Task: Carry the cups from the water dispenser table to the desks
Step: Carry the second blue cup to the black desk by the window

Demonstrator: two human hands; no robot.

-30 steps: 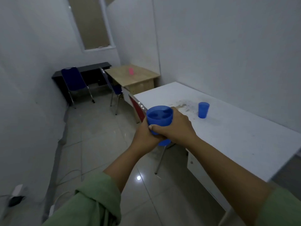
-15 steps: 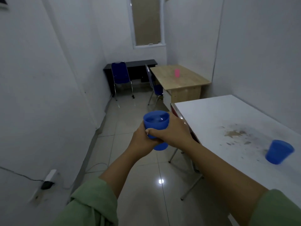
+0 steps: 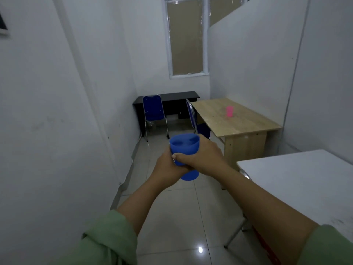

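I hold a blue plastic cup [image 3: 184, 147] upright in front of me, over the tiled floor. My right hand [image 3: 202, 156] wraps its side from the right, and my left hand [image 3: 168, 167] clasps it from below and the left. Liquid shows inside the cup. A pink cup [image 3: 229, 111] stands on the wooden desk [image 3: 235, 121] ahead on the right. The corner of a white desk [image 3: 298, 180] lies near my right arm. A black desk [image 3: 172, 96] stands against the far wall under the window.
A blue chair [image 3: 153, 111] sits at the black desk, another blue chair [image 3: 193, 116] at the wooden desk. A folding chair leg [image 3: 236, 234] sticks out under the white desk. White walls close in on the left and right; a tiled aisle [image 3: 168, 207] runs between.
My view has swung away from the white desk toward the far end of the room. The blue cup standing on the white desk has left the frame. Both hands keep hold of the carried cup.
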